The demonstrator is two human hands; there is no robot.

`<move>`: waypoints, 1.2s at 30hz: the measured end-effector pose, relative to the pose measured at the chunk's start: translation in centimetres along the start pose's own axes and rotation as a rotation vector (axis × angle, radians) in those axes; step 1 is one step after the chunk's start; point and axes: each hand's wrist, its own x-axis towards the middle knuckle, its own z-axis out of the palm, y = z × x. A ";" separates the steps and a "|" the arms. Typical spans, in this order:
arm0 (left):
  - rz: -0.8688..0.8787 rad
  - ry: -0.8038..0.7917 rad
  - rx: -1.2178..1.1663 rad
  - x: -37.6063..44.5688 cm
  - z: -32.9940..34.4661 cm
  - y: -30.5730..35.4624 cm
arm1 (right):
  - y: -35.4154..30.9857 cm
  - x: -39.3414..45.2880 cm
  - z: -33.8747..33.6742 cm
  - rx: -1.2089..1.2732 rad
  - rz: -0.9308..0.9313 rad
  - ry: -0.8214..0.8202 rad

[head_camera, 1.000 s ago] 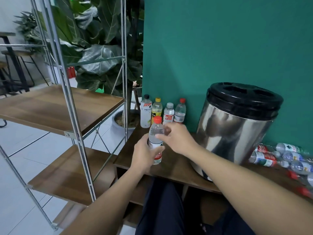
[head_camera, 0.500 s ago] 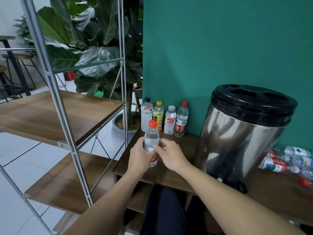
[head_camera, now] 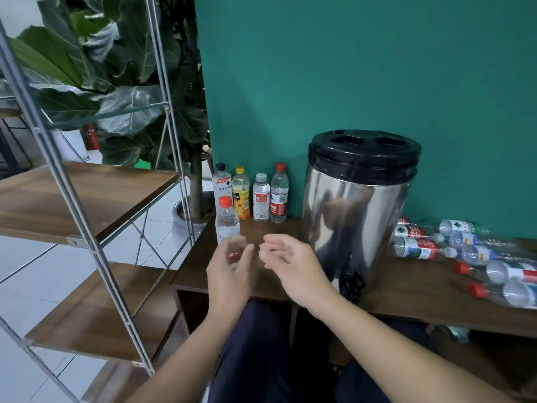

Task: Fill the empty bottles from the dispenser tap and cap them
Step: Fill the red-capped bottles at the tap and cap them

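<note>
While one red-capped bottle stands upright near the table's left front, four capped bottles line the green wall behind it; about six empties lie right of the steel dispenser. Left hand loosely open just before the bottle, contact unclear. Right hand relaxed, open, holding nothing. Tap sits at the front edge; bare tabletop between bottle and dispenser.

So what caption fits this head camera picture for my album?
Open hands beside a red-capped bottle near the steel dispenser.
</note>
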 end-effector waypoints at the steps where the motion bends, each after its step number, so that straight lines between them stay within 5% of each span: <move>1: 0.036 -0.036 -0.032 -1.0 0.8 1.6 | -0.6 -1.3 -0.9 0.033 -0.024 0.022; 7: 0.161 -0.260 -0.166 -5.3 6.7 9.9 | -3.2 -7.6 -10.8 0.011 -0.141 0.220; 16: -0.141 -0.477 -0.401 -9.7 23.3 13.2 | 5.2 -7.7 -27.2 -0.137 0.052 0.418; 27: -0.537 -0.421 -0.242 -10.0 37.6 6.1 | 14.6 1.3 -35.1 -0.667 0.107 0.191; 32: -0.840 -0.339 -0.500 -8.3 41.2 3.5 | 17.3 4.8 -36.5 -0.870 0.065 0.099; 36: -0.897 -0.301 -0.594 -7.2 42.9 2.3 | 18.8 7.1 -37.3 -0.941 0.048 0.062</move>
